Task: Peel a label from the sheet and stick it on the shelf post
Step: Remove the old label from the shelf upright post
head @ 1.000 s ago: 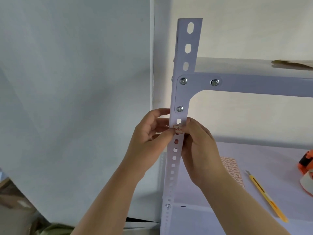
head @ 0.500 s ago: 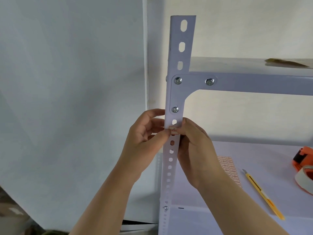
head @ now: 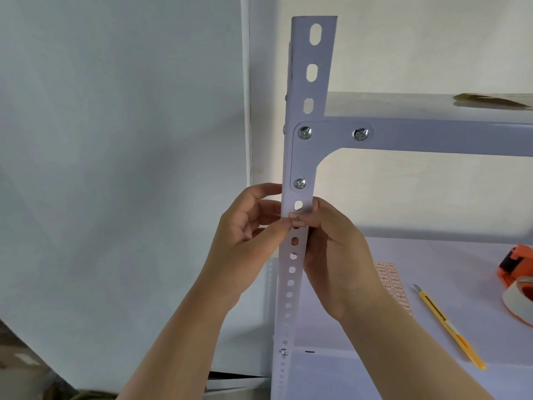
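Upright perforated shelf post (head: pixel 302 157) standing vertical, flanked by left hand (head: pixel 248 241) and right hand (head: pixel 337 255) with thumbs pinching, between them, a small red-bordered label (head: pixel 297 220) marked "A", lying crosswise on the post's face; label sheet (head: pixel 393 284) on shelf beyond.

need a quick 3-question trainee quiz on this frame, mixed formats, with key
1. True or false: the small red-printed label lies on the white perforated metal shelf post below the corner bracket's lowest screw.
2. Which item lies nearest the red-printed label sheet on the shelf board? A) yellow utility knife B) orange tape dispenser C) white tape roll
3. Fill in: the left hand and right hand flank the post, thumbs pressing the ____.

Key: 1 true; 2 A; 3 label.
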Demonstrator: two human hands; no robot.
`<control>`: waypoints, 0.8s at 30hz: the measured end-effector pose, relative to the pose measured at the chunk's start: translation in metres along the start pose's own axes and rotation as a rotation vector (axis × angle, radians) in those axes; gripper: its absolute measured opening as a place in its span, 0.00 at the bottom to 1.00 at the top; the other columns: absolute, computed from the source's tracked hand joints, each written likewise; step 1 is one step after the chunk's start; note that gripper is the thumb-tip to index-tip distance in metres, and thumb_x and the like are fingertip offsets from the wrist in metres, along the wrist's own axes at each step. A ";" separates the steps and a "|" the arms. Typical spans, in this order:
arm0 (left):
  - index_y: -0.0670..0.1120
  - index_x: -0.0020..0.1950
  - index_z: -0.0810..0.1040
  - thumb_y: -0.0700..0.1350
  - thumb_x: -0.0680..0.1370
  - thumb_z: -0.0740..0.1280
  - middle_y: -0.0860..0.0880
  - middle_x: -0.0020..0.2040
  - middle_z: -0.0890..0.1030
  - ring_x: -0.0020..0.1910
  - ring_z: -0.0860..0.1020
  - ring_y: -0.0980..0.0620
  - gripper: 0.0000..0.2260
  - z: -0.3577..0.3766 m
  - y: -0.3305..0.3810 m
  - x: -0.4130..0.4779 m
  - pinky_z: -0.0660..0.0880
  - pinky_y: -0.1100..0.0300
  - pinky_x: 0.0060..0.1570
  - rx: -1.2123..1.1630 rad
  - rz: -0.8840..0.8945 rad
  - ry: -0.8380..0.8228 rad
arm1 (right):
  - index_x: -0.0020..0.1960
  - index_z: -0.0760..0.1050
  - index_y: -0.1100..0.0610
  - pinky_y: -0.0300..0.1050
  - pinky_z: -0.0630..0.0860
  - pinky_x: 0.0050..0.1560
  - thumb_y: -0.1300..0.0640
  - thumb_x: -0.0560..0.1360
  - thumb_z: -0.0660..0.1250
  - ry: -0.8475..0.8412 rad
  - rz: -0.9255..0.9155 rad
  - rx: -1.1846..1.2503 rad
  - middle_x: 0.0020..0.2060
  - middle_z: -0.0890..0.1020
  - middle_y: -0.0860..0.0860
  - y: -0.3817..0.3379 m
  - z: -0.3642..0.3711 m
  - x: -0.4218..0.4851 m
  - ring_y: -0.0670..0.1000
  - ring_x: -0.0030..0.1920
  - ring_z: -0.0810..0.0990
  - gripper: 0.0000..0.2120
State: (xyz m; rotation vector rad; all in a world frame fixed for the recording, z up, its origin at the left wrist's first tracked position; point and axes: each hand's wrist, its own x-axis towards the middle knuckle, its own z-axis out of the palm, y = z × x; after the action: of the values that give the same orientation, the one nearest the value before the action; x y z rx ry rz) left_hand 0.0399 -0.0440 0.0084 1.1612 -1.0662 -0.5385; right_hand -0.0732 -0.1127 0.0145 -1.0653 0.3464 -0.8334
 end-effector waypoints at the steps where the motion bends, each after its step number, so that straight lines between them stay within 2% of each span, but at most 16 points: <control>1: 0.54 0.60 0.79 0.43 0.74 0.70 0.45 0.51 0.87 0.52 0.84 0.46 0.16 0.000 0.000 0.000 0.81 0.46 0.59 0.000 0.002 0.000 | 0.49 0.73 0.69 0.59 0.68 0.54 0.61 0.71 0.62 -0.013 0.002 0.005 0.49 0.78 0.68 0.000 0.000 0.000 0.63 0.50 0.75 0.11; 5: 0.53 0.61 0.79 0.42 0.74 0.69 0.46 0.50 0.87 0.52 0.84 0.47 0.16 0.000 -0.001 0.000 0.81 0.47 0.59 -0.004 0.006 0.001 | 0.53 0.67 0.75 0.59 0.67 0.54 0.62 0.71 0.62 -0.029 0.008 0.029 0.50 0.76 0.67 -0.001 -0.001 0.002 0.63 0.51 0.74 0.17; 9: 0.53 0.61 0.79 0.42 0.74 0.69 0.45 0.50 0.86 0.51 0.84 0.49 0.16 0.001 -0.001 -0.001 0.81 0.46 0.59 -0.012 0.006 0.003 | 0.55 0.67 0.76 0.60 0.67 0.55 0.64 0.71 0.62 -0.035 0.014 0.009 0.52 0.76 0.72 -0.003 -0.002 0.002 0.65 0.52 0.73 0.18; 12: 0.54 0.61 0.79 0.42 0.74 0.69 0.42 0.52 0.86 0.53 0.84 0.45 0.16 0.001 -0.001 -0.001 0.81 0.47 0.59 -0.020 0.005 0.000 | 0.61 0.70 0.74 0.64 0.71 0.62 0.63 0.71 0.60 -0.030 0.027 -0.027 0.61 0.76 0.74 -0.002 -0.005 0.000 0.69 0.56 0.76 0.22; 16: 0.53 0.62 0.79 0.42 0.75 0.69 0.42 0.53 0.85 0.55 0.83 0.41 0.16 0.001 -0.001 -0.002 0.81 0.46 0.60 -0.028 0.000 -0.007 | 0.57 0.71 0.73 0.68 0.70 0.66 0.59 0.73 0.61 -0.071 0.029 0.001 0.64 0.73 0.74 -0.003 -0.005 -0.001 0.65 0.57 0.76 0.19; 19: 0.52 0.62 0.79 0.42 0.75 0.69 0.42 0.52 0.85 0.55 0.82 0.41 0.17 0.000 -0.001 -0.002 0.80 0.45 0.60 -0.032 -0.003 -0.006 | 0.55 0.75 0.66 0.61 0.72 0.62 0.59 0.73 0.60 -0.086 0.023 0.015 0.63 0.74 0.74 -0.003 -0.004 -0.001 0.64 0.57 0.76 0.14; 21: 0.52 0.63 0.78 0.42 0.75 0.69 0.41 0.53 0.85 0.56 0.82 0.41 0.17 0.001 -0.001 -0.002 0.80 0.44 0.61 -0.038 -0.002 -0.006 | 0.55 0.73 0.70 0.61 0.71 0.62 0.59 0.73 0.61 -0.083 0.032 0.008 0.63 0.73 0.74 -0.002 -0.006 0.000 0.67 0.57 0.76 0.16; 24: 0.52 0.62 0.79 0.41 0.74 0.69 0.41 0.53 0.85 0.56 0.82 0.40 0.17 0.001 -0.001 -0.002 0.80 0.45 0.60 -0.044 -0.002 -0.002 | 0.57 0.71 0.73 0.68 0.69 0.68 0.60 0.73 0.62 -0.075 0.042 -0.016 0.64 0.75 0.73 -0.001 -0.009 0.002 0.74 0.61 0.74 0.18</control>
State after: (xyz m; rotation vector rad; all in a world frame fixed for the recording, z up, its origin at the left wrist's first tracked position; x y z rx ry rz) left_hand 0.0381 -0.0432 0.0069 1.1233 -1.0499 -0.5622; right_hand -0.0780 -0.1198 0.0111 -1.0975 0.3113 -0.7526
